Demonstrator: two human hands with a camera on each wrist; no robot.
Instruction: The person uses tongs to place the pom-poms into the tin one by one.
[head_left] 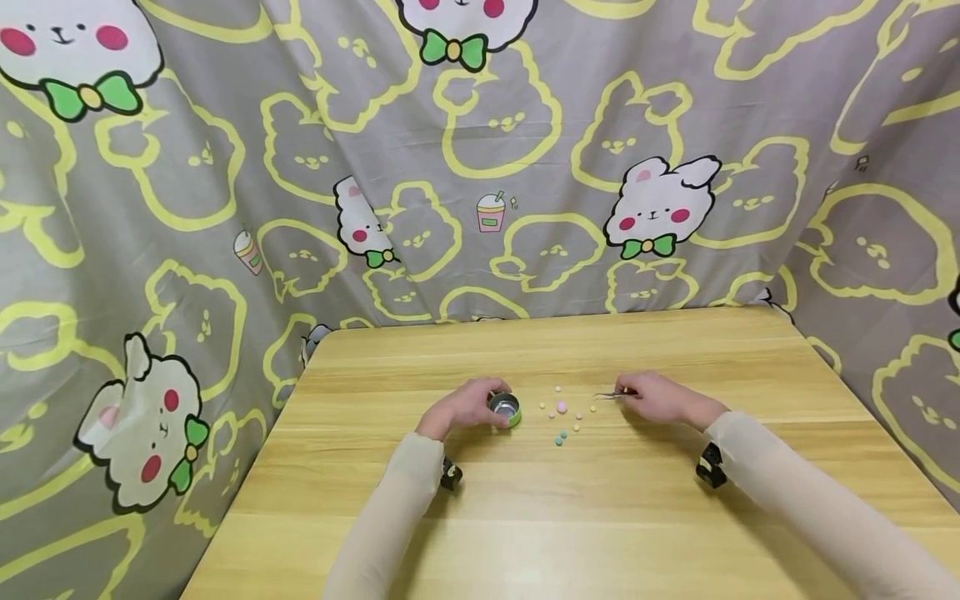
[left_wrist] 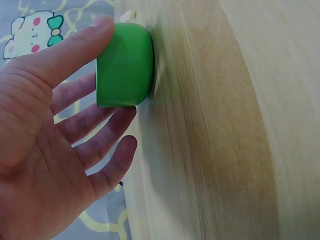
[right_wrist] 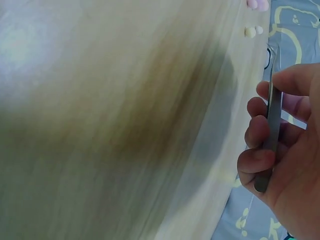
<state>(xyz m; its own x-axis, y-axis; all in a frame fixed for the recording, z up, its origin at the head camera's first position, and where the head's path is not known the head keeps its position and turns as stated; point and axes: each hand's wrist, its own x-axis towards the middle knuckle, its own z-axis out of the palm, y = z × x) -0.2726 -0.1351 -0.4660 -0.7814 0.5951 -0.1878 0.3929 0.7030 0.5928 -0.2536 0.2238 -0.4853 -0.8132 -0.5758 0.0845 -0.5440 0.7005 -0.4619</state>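
My left hand (head_left: 468, 405) grips a small round green cup (head_left: 513, 419) with a metallic inside; it stands on the table. In the left wrist view, thumb and fingers lie around the green wall of the cup (left_wrist: 125, 65). My right hand (head_left: 660, 398) holds a pair of metal tweezers (right_wrist: 273, 120) with a bent fine tip, pointing left toward several small balls. Among these are a larger pink ball (head_left: 562, 407), a teal ball (head_left: 558, 442) and a yellow ball (head_left: 593, 409) close to the tweezers' tip. Nothing shows between the tips.
The wood-grain table (head_left: 525, 517) reaches back to a grey patterned curtain (head_left: 420, 167), which also hangs at the left and right. The balls lie scattered between the two hands. A black wrist device (head_left: 711, 467) sits under the right sleeve, another (head_left: 451, 473) under the left.
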